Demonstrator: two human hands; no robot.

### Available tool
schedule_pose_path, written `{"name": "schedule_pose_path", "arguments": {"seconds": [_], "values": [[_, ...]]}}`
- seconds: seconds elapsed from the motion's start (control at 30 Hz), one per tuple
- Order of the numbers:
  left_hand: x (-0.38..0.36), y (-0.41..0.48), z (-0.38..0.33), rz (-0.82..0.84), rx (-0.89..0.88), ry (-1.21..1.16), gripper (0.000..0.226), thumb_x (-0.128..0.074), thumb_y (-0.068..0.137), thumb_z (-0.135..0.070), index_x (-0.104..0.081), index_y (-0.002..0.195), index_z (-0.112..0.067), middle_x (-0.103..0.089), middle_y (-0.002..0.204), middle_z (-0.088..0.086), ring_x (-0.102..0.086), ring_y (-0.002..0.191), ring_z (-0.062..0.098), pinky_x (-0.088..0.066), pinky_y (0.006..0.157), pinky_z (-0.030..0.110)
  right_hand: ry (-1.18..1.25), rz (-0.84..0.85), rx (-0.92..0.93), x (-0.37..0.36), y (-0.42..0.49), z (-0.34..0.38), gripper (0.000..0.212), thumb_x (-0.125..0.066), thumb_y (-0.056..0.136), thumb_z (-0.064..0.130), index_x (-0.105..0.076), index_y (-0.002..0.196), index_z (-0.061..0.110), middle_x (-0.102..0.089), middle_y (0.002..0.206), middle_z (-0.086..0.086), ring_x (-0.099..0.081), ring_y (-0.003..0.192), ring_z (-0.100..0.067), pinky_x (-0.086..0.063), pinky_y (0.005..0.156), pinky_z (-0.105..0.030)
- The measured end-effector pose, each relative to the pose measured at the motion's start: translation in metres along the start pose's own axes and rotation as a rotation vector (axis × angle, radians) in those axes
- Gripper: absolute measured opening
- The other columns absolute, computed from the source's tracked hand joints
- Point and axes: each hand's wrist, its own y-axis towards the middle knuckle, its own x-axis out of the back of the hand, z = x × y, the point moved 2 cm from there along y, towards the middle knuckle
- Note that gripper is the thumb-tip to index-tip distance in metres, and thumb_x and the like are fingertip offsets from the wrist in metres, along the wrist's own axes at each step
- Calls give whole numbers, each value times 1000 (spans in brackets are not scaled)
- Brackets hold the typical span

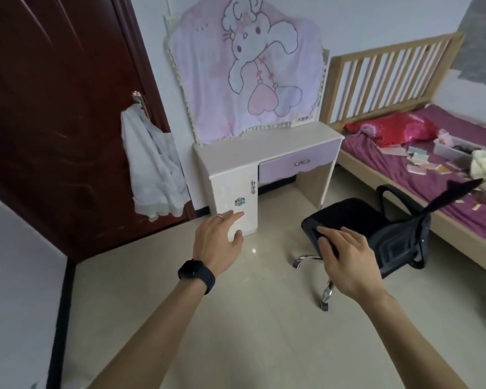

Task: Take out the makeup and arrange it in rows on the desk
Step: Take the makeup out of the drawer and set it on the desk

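Shows the task at its very start: no makeup on the desk (264, 147) top, no row begun; all taking out and arranging left to do. Left hand (218, 237), with a dark watch (196, 272) at the wrist, and right hand (345, 259) both held out in mid-air, fingers loosely extended, grasping nothing. Lilac drawer (298, 164) and white cabinet door (233, 189) both closed, contents hidden. On the bed (371, 148) at right, a clear tray (446, 148) with small flat packets (418, 160) scattered beside it, possibly the makeup, though too small and blurred to confirm. Black swivel chair (348, 217) between desk and bed, turned aside.
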Motion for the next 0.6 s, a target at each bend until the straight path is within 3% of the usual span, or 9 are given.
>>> {"name": "schedule_pose_path", "arguments": {"seconds": [0.23, 0.6], "values": [[-63, 154, 27, 60, -22, -6, 45, -60, 93, -19, -57, 137, -28, -55, 143, -4, -48, 128, 20, -34, 107, 29, 12, 62, -73, -67, 144, -28, 41, -39, 102, 44, -60, 136, 33, -64, 133, 12, -40, 138, -22, -35, 113, -44], [-166, 383, 47, 165, 111, -19, 46, -59, 94, -24, -55, 138, -36, -52, 145, -5, -44, 133, 18, -31, 107, 26, 52, 185, -119, -131, 386, -69, 38, -41, 104, 39, -58, 138, 34, -61, 135, 16, -39, 139, -20, -34, 112, -40]]}}
